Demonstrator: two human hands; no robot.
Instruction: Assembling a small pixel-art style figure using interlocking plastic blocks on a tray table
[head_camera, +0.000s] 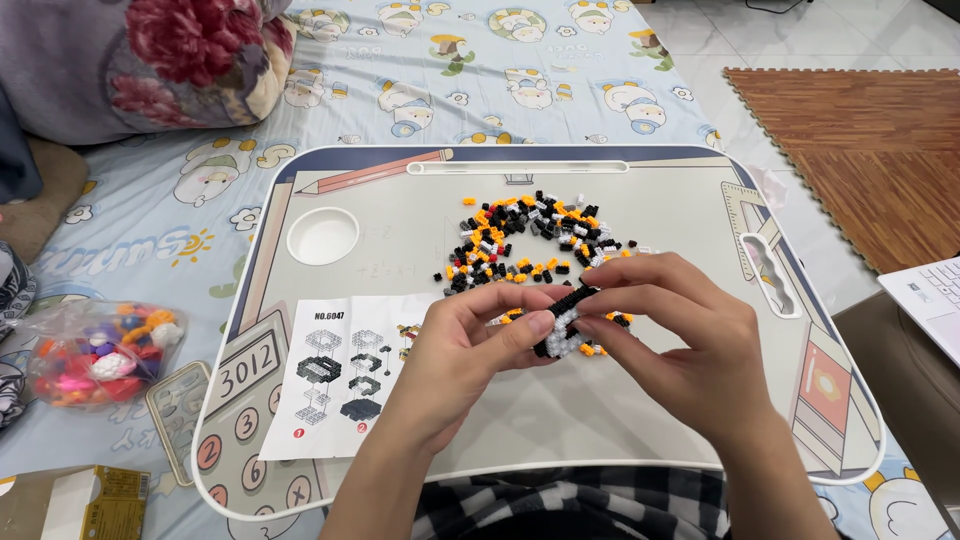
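Both hands, left hand and right hand, grip a small black-and-white brick model above the table, near loose bricks.

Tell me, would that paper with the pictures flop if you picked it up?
Probably yes. The instruction sheet looks thin and lies flat on the lap tray, so it would likely bend and droop. It seems very light, so a push would likely slide it easily. The left hand covers one corner.
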